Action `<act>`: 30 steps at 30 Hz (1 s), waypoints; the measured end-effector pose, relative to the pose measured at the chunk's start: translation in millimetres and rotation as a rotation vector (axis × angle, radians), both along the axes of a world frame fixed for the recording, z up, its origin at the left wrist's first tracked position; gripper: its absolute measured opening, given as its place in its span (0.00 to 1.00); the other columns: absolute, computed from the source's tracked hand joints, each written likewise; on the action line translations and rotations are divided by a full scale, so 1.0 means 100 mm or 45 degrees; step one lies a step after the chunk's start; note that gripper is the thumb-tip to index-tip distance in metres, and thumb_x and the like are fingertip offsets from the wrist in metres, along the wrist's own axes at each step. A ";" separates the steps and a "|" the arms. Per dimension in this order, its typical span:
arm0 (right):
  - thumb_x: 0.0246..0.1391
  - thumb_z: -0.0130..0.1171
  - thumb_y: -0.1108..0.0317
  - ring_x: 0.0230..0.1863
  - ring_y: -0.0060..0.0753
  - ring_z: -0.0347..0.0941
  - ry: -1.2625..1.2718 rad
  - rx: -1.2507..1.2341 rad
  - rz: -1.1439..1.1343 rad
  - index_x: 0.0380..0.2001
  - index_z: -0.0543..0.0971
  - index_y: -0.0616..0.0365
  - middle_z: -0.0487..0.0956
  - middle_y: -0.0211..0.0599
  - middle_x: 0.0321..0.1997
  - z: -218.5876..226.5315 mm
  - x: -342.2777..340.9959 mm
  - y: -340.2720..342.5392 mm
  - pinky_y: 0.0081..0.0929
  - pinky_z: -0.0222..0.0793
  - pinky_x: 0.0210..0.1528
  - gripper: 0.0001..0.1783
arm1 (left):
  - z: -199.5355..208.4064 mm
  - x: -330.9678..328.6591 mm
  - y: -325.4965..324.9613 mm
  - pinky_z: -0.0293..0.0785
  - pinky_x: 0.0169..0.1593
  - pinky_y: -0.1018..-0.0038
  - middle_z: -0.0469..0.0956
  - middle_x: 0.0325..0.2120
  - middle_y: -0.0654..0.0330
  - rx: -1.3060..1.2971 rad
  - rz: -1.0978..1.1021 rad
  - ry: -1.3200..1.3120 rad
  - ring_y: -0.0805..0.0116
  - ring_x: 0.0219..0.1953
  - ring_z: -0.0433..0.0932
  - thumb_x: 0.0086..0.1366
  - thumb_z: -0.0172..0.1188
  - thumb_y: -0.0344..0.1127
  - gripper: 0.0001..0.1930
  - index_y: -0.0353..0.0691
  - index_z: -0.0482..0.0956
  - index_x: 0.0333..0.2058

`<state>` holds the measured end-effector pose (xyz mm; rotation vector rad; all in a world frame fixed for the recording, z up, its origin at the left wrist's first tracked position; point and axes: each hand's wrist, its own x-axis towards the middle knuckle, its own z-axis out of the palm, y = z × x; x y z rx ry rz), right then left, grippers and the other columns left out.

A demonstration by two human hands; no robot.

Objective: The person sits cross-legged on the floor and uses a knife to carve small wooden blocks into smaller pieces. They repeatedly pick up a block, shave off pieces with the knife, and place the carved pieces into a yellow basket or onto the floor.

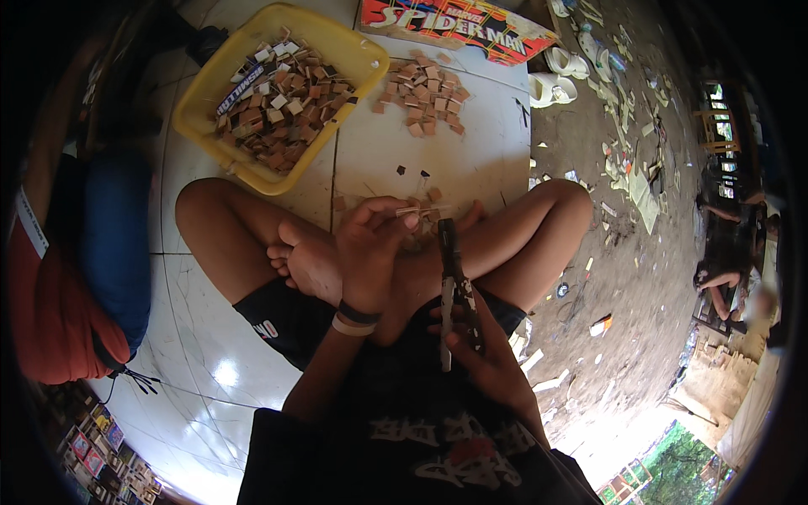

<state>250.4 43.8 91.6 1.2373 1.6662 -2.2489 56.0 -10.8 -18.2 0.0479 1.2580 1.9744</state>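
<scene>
Sitting cross-legged on the white tiled floor, the person pinches a thin wooden stick in the closed fingers of the left hand. The right hand grips pliers, tips just beneath the stick. Beyond the stick sits a yellow tub of small wooden tiles

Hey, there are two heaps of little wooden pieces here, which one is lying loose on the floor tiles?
The smaller heap, right of the yellow tub, lies bare on the tiles; the bigger heap sits inside that tub.
</scene>
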 end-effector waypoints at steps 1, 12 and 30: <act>0.72 0.57 0.72 0.59 0.35 0.79 0.004 0.004 0.012 0.81 0.49 0.56 0.77 0.50 0.63 0.02 -0.01 -0.01 0.34 0.74 0.62 0.42 | 0.00 0.03 0.00 0.79 0.53 0.78 0.86 0.45 0.55 0.035 0.006 0.046 0.72 0.47 0.84 0.67 0.68 0.19 0.10 0.32 0.80 0.45; 0.72 0.56 0.72 0.60 0.35 0.78 -0.038 0.231 0.120 0.82 0.49 0.56 0.77 0.48 0.62 0.10 -0.03 -0.03 0.33 0.73 0.63 0.42 | 0.10 0.11 -0.05 0.80 0.58 0.75 0.84 0.46 0.54 0.075 -0.051 0.399 0.68 0.52 0.84 0.67 0.64 0.13 0.11 0.30 0.79 0.46; 0.67 0.57 0.81 0.44 0.35 0.75 0.083 -0.121 -0.041 0.81 0.53 0.54 0.74 0.42 0.46 0.08 -0.06 0.01 0.34 0.74 0.49 0.44 | 0.12 0.09 -0.04 0.81 0.60 0.73 0.86 0.49 0.49 0.237 0.018 0.341 0.64 0.55 0.85 0.66 0.64 0.13 0.13 0.30 0.82 0.48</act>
